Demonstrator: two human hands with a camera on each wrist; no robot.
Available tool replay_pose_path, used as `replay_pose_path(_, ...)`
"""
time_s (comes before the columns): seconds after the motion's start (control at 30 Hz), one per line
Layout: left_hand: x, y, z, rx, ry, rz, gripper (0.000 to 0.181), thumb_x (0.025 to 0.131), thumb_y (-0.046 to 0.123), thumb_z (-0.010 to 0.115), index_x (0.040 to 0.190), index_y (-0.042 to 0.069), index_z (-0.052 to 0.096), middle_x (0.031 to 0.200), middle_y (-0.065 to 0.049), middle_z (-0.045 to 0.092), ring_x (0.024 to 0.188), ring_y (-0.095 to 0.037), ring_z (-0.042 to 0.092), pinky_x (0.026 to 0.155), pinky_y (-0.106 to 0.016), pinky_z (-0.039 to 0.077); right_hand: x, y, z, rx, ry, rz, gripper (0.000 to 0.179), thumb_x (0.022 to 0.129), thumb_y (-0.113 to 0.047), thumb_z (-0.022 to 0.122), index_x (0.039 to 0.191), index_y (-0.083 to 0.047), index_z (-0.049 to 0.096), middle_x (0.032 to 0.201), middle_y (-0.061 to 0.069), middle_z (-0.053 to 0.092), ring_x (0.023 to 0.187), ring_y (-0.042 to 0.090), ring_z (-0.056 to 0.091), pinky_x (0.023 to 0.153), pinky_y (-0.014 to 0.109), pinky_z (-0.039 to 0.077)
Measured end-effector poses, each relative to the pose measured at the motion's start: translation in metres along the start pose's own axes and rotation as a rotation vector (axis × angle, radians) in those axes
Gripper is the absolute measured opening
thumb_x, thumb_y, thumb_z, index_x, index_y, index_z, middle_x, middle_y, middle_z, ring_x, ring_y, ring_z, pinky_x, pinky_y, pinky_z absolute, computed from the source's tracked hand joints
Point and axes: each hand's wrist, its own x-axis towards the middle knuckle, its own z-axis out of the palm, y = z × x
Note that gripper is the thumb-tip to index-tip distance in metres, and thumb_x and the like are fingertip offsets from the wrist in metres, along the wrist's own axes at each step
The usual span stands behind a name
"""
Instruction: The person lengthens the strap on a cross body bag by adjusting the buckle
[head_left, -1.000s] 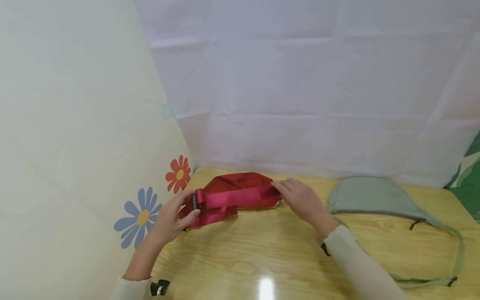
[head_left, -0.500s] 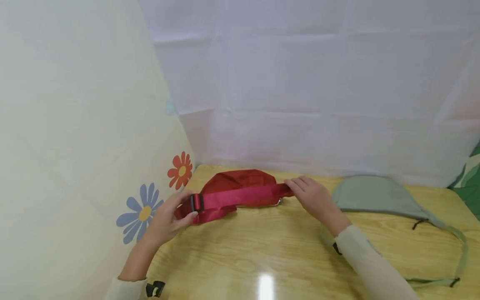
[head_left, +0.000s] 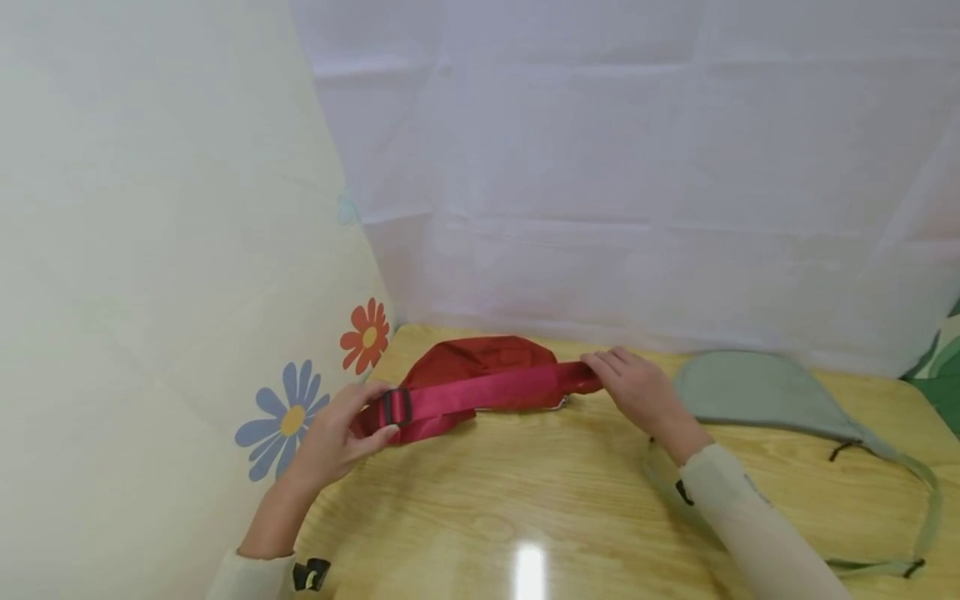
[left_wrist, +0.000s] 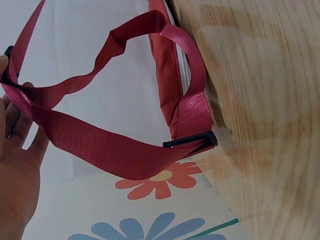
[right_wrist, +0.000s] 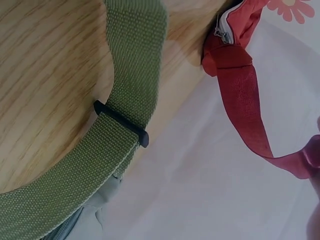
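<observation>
1. Two hands are shown in the head view, both engaged on one red strap; the thumb of the right hand is hidden, and its placement cannot be told.
2. The left hand is cut off by the frame edge in the left wrist view; the right hand is almost wholly cut off in the right wrist view.
3. The olive strap of the grey-green bag is partly covered by the right sleeve.
4. A second slider, well apart from the left hand, is shown clearly only in the left wrist view.
5. The zip pull is resolved in the right wrist view; only a small glint is given in the head view.
6. The red strap is pinched by the left hand at the black slider, between thumb and fingers; its other end is gripped under the curled fingers of the right hand.
7. The red bag is located on the worktop, between the hands and behind the stretched strap.
</observation>
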Motion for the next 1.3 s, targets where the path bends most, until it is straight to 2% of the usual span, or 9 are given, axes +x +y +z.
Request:
replay_pose_path(0.17,0.001,-0.003,0.002,0.012,-0.008,0.005,0.054,0.076,0.005,0.084,0.125,0.004,0.062,0.104,-0.006,0.065,0.088,-0.013,0.052,0.062,-0.025,0.050,0.000,0.002,0.001,-0.010,-0.029,0.023,0.042,0.080,0.009,0.078,0.119,-0.001,0.067,0.103,0.008,0.072,0.091,0.027,0.066,0.075,0.037,0.059)
replay_pose_path(0.4,0.000,-0.007,0.002,-0.018,-0.014,-0.001,0.052,0.078,0.004,0.083,0.125,0.003,0.062,0.104,-0.007,0.065,0.086,-0.011,0.053,0.061,-0.024,0.051,0.001,0.004,0.001,0.015,-0.078,0.064,0.045,0.080,0.009,0.079,0.121,-0.002,0.066,0.106,0.007,0.071,0.093,0.025,0.064,0.077,0.037,0.059)
replay_pose_path(0.63,-0.002,-0.008,0.001,-0.052,-0.015,-0.011,0.050,0.080,0.005,0.082,0.125,0.004,0.061,0.103,-0.006,0.064,0.082,-0.009,0.053,0.057,-0.024,0.051,0.002,0.009,0.005,0.023,-0.053,0.061,0.040,0.081,0.011,0.075,0.118,-0.002,0.067,0.102,0.008,0.071,0.090,0.026,0.065,0.074,0.038,0.059)
replay_pose_path(0.73,-0.002,-0.009,0.000,-0.052,0.013,-0.001,0.045,0.084,0.014,0.081,0.124,0.002,0.062,0.102,-0.006,0.065,0.081,-0.010,0.054,0.058,-0.024,0.050,0.002,0.012,0.005,0.016,-0.038,0.077,0.039,0.081,0.013,0.073,0.116,-0.003,0.067,0.101,0.009,0.072,0.091,0.027,0.066,0.072,0.039,0.059)
replay_pose_path(0.8,-0.003,-0.010,-0.001,-0.039,0.044,0.015,0.043,0.090,0.026,0.078,0.122,0.001,0.063,0.100,-0.008,0.066,0.080,-0.010,0.055,0.060,-0.023,0.050,0.002,0.013,0.004,0.009,-0.032,0.095,0.040,0.080,0.014,0.074,0.115,-0.004,0.067,0.100,0.009,0.072,0.091,0.026,0.066,0.069,0.040,0.059)
replay_pose_path(0.93,-0.004,-0.013,-0.004,0.007,0.079,0.043,0.052,0.097,0.046,0.066,0.120,-0.001,0.064,0.100,-0.008,0.068,0.081,-0.012,0.057,0.070,-0.015,0.046,0.001,0.016,-0.001,0.007,-0.042,0.115,0.042,0.079,0.015,0.074,0.114,-0.006,0.066,0.100,0.009,0.072,0.092,0.026,0.066,0.065,0.039,0.059)
replay_pose_path(1.03,-0.004,-0.016,-0.006,0.000,0.074,0.040,0.046,0.094,0.035,0.073,0.121,-0.001,0.064,0.101,-0.008,0.068,0.084,-0.012,0.058,0.077,-0.011,0.044,-0.001,0.020,-0.004,0.008,-0.058,0.133,0.041,0.080,0.015,0.072,0.115,-0.005,0.065,0.101,0.010,0.072,0.092,0.026,0.066,0.065,0.039,0.059)
replay_pose_path(1.17,-0.004,-0.023,-0.009,-0.023,0.089,0.040,0.045,0.080,0.009,0.081,0.121,-0.002,0.065,0.103,-0.009,0.068,0.086,-0.014,0.059,0.084,-0.010,0.043,-0.003,0.025,-0.004,0.003,-0.082,0.184,0.040,0.081,0.016,0.072,0.115,-0.005,0.064,0.102,0.010,0.073,0.094,0.027,0.066,0.064,0.040,0.058)
replay_pose_path(1.3,-0.007,-0.026,-0.009,-0.015,0.082,0.019,0.048,0.076,0.003,0.082,0.121,-0.001,0.064,0.103,-0.008,0.068,0.086,-0.014,0.060,0.086,-0.009,0.042,-0.006,0.027,-0.004,0.005,-0.145,0.233,0.039,0.084,0.013,0.071,0.116,-0.007,0.063,0.104,0.010,0.073,0.096,0.027,0.066,0.062,0.040,0.058)
